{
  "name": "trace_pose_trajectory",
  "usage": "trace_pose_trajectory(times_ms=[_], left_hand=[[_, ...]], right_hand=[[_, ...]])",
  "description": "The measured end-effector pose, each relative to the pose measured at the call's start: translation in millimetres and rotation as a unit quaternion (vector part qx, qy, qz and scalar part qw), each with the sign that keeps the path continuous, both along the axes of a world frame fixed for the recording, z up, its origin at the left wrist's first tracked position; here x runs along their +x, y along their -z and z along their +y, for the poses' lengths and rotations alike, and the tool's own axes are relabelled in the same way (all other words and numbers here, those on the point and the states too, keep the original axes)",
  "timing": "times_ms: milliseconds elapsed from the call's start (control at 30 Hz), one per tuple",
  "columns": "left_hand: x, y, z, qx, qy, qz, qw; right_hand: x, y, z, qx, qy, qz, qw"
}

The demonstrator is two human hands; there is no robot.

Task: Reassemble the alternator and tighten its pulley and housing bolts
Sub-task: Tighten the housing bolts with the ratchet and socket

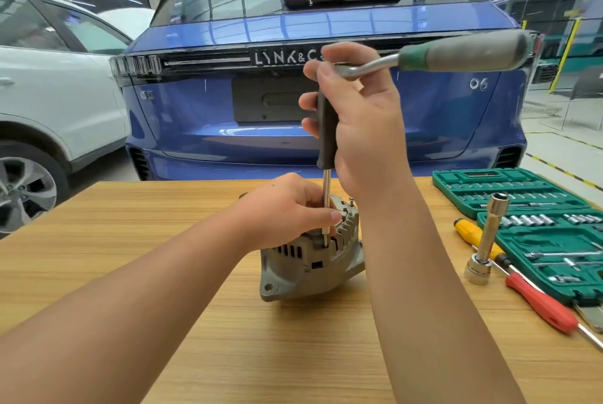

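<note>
A grey alternator (310, 260) stands on the wooden table (163, 224). My left hand (287, 207) grips its top and steadies it. My right hand (355, 116) holds the dark handle of an upright driver (327, 129), together with the head of a ratchet whose green and grey handle (463, 52) sticks out to the right. The driver's thin steel shaft (326, 207) runs straight down into a slot at the housing's rim. A small bolt (351, 199) stands up at the alternator's far edge.
A green socket set case (509, 188) lies open at the right. In front of it stand a long socket on an adapter (486, 240), a yellow-handled screwdriver (470, 230) and a red-handled screwdriver (538, 302). A blue car (228, 109) is parked behind the table, a white car (49, 93) to the left.
</note>
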State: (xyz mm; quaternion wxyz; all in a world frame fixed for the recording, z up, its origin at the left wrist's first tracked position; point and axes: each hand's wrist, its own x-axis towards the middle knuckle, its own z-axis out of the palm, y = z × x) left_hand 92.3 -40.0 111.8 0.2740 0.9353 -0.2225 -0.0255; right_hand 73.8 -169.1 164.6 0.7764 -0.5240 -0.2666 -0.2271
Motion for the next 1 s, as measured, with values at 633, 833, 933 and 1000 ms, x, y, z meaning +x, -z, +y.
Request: trace_pose_trajectory(times_ms=[633, 833, 933, 1000], left_hand=[[0.4, 0.5, -1.7, -0.022, -0.016, 0.005, 1.000], [-1.5, -0.7, -0.5, -0.015, -0.005, 0.003, 1.000], [-2.5, -1.6, -0.2, -0.009, 0.008, 0.004, 1.000], [-3.2, -1.5, 0.2, 0.000, 0.023, 0.002, 1.000]], right_hand=[[0.7, 3.4, -0.6, -0.026, -0.099, -0.020, 0.995], [1.7, -1.6, -3.3, -0.002, -0.154, -0.002, 0.988], [0.6, -1.0, 3.5, -0.020, -0.034, 0.012, 0.999], [-0.2, -0.2, 8.8, -0.031, 0.070, 0.017, 0.997]])
